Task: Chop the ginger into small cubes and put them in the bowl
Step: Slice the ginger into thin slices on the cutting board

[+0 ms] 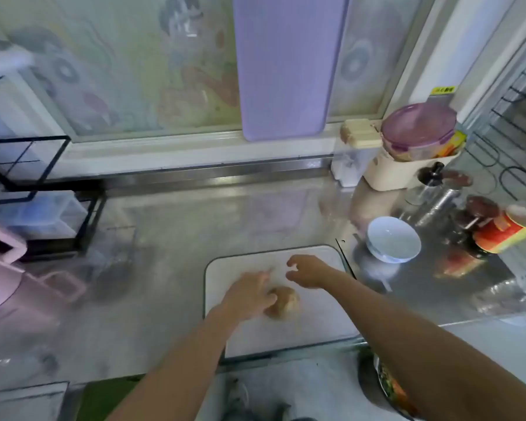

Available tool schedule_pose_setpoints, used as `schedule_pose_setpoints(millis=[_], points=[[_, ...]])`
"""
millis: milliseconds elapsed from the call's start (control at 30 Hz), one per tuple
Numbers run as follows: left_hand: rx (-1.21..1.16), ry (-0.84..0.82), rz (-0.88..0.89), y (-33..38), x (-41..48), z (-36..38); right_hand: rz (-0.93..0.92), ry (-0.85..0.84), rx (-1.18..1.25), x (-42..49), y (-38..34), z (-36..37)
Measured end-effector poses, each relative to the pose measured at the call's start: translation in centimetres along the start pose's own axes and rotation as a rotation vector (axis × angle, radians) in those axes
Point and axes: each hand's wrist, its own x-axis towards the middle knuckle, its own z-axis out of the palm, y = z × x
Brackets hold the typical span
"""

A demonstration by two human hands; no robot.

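On the white board lies the ginger. The left hand, fingers loose, seems to touch it. The right hand hovers just beside, loosely curled, holding nothing. The bowl sits near.

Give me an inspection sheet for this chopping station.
Surface: steel counter, with a white cutting board at its front edge.
Job's things: ginger, one lump on the board, looks uncut; bowl, looks empty, right of the board; no knife seen.
Clutter: jars and lidded container, right rear.
Grips: left hand touches the ginger; right hand hovers over the board, holds nothing.
Cables: nothing seen.
Surroundings: black rack and pink appliance at left; purple board leaning on the window.
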Motion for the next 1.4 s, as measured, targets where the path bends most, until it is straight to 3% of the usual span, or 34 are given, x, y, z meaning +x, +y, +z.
schedule_pose_setpoints(millis=[167, 300, 400, 533, 667, 833, 1133, 1267, 1400], points=[[0.201, -0.111, 0.017, 0.6, 1.2, 3.8, 0.167, 0.035, 0.019, -0.7, 3.6, 3.1], [0.339, -0.066, 0.010, 0.5, 2.0, 5.1, 0.176, 0.109, 0.082, -0.9, 4.7, 4.1], [0.446, 0.023, 0.101, 0.3, 2.7, 5.3, 0.224, 0.230, 0.198, -1.3, 5.5, 3.8], [0.433, 0.018, 0.152, 0.4, 4.0, 4.6, 0.505, 0.544, 0.156, -3.0, 8.3, 2.9], [0.412, 0.023, 0.194, 1.8, 4.9, 4.8, 0.748, 0.453, 0.077, -5.0, 11.6, 3.2], [0.314, 0.076, 0.143, 3.2, 5.3, 5.7, 0.595, 0.375, 0.216, -4.9, 13.4, 3.7], [0.212, 0.128, 0.083, 3.2, 4.7, 6.0, 0.323, 0.566, 0.459, -5.8, 10.7, 2.9], [0.227, 0.173, 0.062, 2.5, 3.9, 5.6, 0.117, 0.478, 0.287, -6.6, 9.3, 3.1], [0.134, 0.234, 0.002, 1.7, 3.2, 5.9, 0.062, 0.338, 0.117, -5.9, 7.8, 4.5]])
